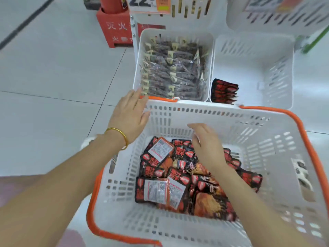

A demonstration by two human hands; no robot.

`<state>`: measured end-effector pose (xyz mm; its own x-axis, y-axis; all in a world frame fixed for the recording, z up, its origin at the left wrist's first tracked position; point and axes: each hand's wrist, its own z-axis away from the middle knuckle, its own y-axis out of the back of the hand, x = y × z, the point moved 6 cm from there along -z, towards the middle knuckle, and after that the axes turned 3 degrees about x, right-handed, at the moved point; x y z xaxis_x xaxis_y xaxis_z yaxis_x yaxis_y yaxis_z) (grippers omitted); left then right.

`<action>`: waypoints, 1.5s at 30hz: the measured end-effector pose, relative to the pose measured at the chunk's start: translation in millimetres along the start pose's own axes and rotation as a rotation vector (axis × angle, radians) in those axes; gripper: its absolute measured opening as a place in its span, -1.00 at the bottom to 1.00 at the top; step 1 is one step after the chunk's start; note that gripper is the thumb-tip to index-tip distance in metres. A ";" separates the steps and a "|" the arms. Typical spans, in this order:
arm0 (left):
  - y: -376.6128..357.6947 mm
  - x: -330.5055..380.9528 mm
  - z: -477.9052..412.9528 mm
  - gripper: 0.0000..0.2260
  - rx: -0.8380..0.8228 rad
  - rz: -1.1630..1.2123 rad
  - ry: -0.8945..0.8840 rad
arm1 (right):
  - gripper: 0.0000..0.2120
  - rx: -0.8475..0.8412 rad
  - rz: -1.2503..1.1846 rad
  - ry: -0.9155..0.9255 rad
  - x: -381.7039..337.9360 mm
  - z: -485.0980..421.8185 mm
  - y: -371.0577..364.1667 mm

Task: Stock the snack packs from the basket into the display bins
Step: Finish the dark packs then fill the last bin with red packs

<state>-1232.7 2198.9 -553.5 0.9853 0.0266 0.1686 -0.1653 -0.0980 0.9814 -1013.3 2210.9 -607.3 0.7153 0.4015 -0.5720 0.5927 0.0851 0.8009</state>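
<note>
A white basket [204,109] with orange handles fills the lower frame. Inside it lies a heap of red-and-black snack packs [185,177], some turned label side up. My left hand [130,114] rests with straight fingers on the basket's far left corner. My right hand [206,145] hovers inside the basket above the packs, fingers relaxed, holding nothing. Beyond the basket stand two white display bins. The right bin [277,72] holds a few of the same red-and-black packs [224,91] at its near left corner. The left bin [140,59] is full of dark clear-wrapped snack packs [174,68].
A red fire-extinguisher stand [115,27] sits on the tiled floor behind the left bin. More white slotted bins with price tags [149,4] stand above at the back. Open floor lies to the left.
</note>
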 end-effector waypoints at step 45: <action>-14.0 45.5 44.9 -0.47 0.016 0.092 -0.005 | -0.87 -0.501 -0.022 -0.246 56.3 58.3 -68.5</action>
<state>-1183.6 2156.8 -563.7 0.9662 0.0119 0.2574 -0.2544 -0.1160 0.9601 -992.0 2174.5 -704.6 0.8057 0.1750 -0.5659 0.4031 0.5381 0.7402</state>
